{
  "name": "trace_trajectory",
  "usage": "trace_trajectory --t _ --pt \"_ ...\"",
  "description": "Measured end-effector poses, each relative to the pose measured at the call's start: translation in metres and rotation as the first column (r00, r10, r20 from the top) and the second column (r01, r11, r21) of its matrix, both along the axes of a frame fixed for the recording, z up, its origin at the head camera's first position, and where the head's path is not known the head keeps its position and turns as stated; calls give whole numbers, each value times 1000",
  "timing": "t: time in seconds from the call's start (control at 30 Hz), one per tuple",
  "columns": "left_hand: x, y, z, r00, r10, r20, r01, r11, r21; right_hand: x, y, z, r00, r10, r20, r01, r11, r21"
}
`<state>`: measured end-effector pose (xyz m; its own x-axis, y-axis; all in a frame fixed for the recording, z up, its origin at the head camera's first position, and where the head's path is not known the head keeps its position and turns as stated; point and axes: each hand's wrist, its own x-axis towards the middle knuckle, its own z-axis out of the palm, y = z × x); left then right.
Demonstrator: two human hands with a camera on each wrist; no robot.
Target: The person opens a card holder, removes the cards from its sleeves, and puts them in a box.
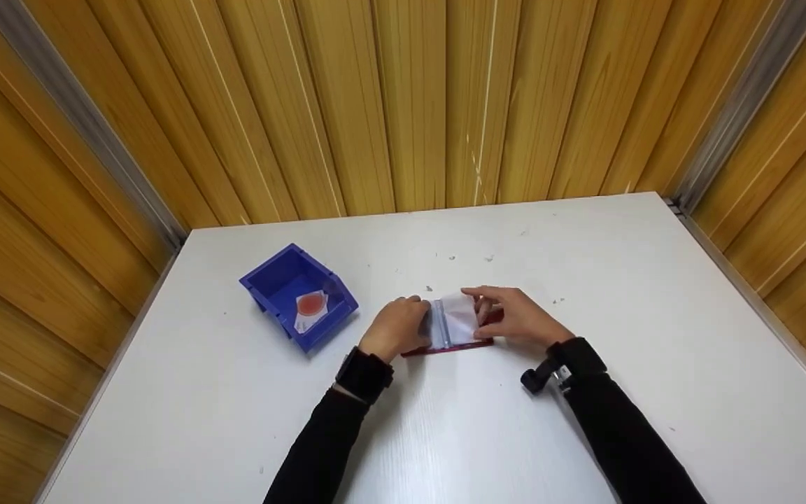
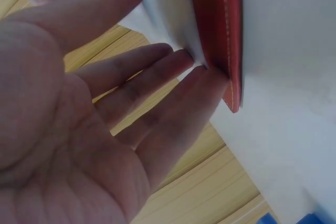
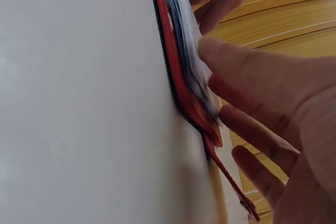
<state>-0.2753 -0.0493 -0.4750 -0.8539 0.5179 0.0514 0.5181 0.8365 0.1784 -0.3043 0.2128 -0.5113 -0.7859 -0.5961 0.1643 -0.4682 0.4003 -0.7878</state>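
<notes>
A red card holder (image 1: 471,344) with stitched edges lies opened out on the white table, its sleeve pages (image 1: 459,320) whitish and partly see-through. My left hand (image 1: 396,323) holds its left side; in the left wrist view the thumb is over the pages and fingertips touch the red cover (image 2: 214,17). At the right side, my right hand (image 1: 515,315) pinches the edge of the upper pages between thumb and fingers. In the right wrist view the stacked pages (image 3: 190,45) show edge-on, and a red strap (image 3: 226,171) with a snap sticks out.
A blue bin (image 1: 280,274) stands left of the card holder on the white table (image 1: 445,434). Inside the bin lies a white card (image 1: 311,309) with a reddish-orange print. Wood-patterned walls (image 1: 410,105) rise behind and at both sides.
</notes>
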Motion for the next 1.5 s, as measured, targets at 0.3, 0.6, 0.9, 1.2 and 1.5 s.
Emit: trace_trajectory --t 0.3,0.6,0.9,1.2,1.5 --pt "-2 6 2 975 140 -176 -122 987 106 7 -10 6 997 -36 70 39 998 -41" --pt "-2 12 13 924 204 -324 -120 958 260 19 -26 12 982 96 161 -108 992 68" --pt "3 9 -1 988 88 -129 -79 994 74 15 -25 6 994 105 23 -107 990 94" --pt "3 8 -2 990 87 -107 -84 996 32 4 0 -1 998 -37 -49 44 988 148" --pt "-3 18 -12 995 66 72 -84 955 286 -1 10 -10 997 -76 -6 77 987 141"
